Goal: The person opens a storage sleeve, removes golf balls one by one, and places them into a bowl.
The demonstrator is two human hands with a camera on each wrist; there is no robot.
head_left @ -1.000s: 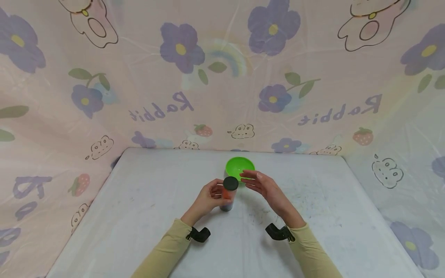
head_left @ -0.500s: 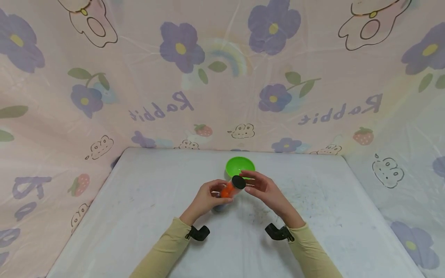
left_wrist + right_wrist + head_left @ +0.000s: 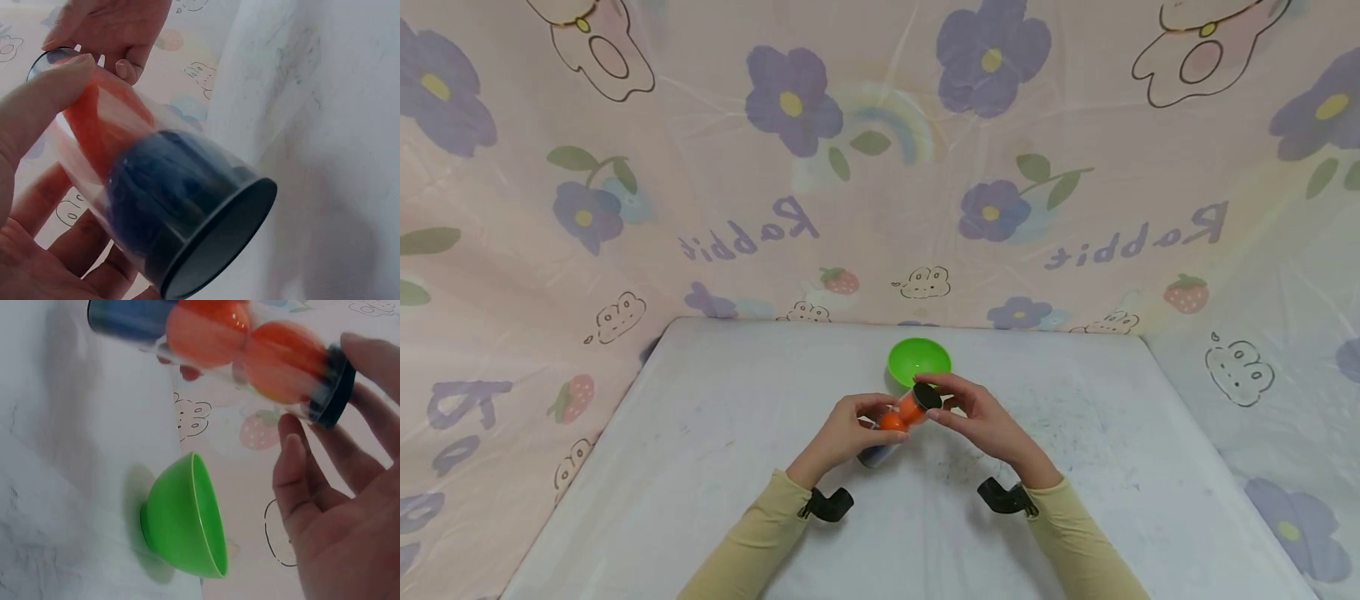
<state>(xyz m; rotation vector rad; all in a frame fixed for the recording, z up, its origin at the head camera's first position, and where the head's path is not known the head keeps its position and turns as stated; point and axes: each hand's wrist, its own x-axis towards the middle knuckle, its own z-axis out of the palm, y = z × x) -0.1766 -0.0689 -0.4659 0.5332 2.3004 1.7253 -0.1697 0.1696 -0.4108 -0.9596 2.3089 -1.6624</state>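
Observation:
My left hand (image 3: 842, 429) grips a clear tube (image 3: 87, 194) round its side, the thumb in front and the fingers behind. Tilted over the table, the tube leans its upper end to the right. Through its wall show two orange balls (image 3: 209, 331) and a dark blue ball (image 3: 165, 187) near the lower end. A black lid (image 3: 927, 397) caps the upper end, and a dark disc (image 3: 222, 240) closes the bottom. My right hand (image 3: 981, 421) holds the lid between thumb and fingers. Just behind the tube stands a green bowl (image 3: 175, 519), upright.
The white table (image 3: 760, 367) carries grey smudges on its right part. Patterned cloth (image 3: 880, 208) with flowers and rabbits rises behind and at both sides. A black bent piece (image 3: 830, 505) sits at the left wrist and another black piece (image 3: 1002, 497) at the right.
The tube has gone from nearly upright to leaning right, its lid swinging toward my right hand. My right fingers, first apart from the lid, have closed in round it. The bowl stays put.

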